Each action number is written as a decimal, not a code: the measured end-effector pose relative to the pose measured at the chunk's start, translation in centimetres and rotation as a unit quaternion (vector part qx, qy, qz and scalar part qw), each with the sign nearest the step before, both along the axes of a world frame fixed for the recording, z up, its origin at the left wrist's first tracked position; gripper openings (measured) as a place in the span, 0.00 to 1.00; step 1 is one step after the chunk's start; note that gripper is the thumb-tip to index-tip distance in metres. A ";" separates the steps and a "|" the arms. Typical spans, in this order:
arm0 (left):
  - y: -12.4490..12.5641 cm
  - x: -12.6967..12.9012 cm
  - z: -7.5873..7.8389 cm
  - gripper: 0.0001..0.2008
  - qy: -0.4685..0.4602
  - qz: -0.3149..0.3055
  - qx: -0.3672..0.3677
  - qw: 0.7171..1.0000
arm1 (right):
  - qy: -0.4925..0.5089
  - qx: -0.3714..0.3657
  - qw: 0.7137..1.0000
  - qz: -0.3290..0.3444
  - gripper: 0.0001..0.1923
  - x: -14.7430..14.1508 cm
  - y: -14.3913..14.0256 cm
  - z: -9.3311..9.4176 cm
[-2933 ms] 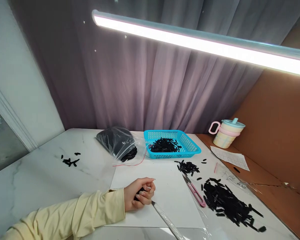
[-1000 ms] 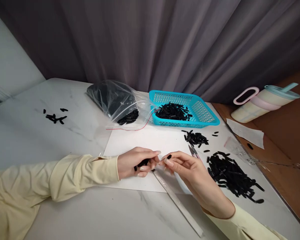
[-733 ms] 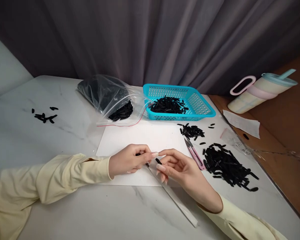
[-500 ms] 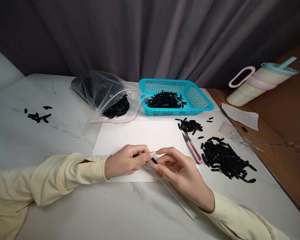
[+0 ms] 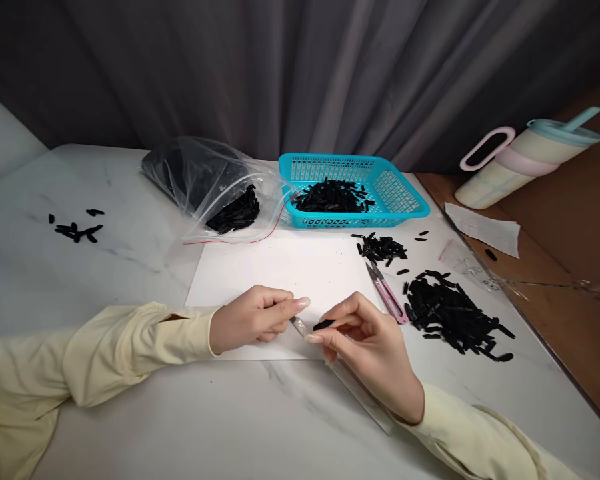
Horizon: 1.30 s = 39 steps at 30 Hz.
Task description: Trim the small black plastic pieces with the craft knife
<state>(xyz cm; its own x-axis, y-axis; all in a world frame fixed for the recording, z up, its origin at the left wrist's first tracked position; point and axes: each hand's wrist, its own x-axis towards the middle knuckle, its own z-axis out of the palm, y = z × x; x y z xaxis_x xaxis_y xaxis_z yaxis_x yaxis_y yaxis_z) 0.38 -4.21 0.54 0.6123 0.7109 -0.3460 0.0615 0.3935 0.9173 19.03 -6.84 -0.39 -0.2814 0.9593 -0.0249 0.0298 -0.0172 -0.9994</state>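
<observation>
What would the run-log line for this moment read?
left hand: shut on narrow clear plastic sleeve | right hand: pinching small black strip | pink thread snips: lying on white paper sheet

A white marble-patterned table (image 5: 130,413) is backed by a pleated grey curtain (image 5: 300,67); brown wooden surface (image 5: 580,267) adjoins.

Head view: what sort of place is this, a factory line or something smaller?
Probably a small home or workshop piecework bench, not a factory line: a marble-look table against a grey curtain, heaps of small black pieces, a blue sorting basket, pink thread snips, and a personal drinking cup.
</observation>
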 end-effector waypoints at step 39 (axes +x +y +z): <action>-0.5 0.0 0.2 0.21 -0.086 -0.035 -0.133 0.987 | -0.146 0.209 0.960 0.117 0.10 0.5 0.1 0.0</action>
<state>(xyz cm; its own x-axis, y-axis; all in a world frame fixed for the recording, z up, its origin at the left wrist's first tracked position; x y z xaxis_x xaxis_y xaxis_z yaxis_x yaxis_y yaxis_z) 0.38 -4.70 0.75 0.7231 0.5623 -0.4012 -0.0498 0.6218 0.7816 19.53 -6.75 -0.43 -0.5305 0.8135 0.2383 0.2628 0.4251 -0.8661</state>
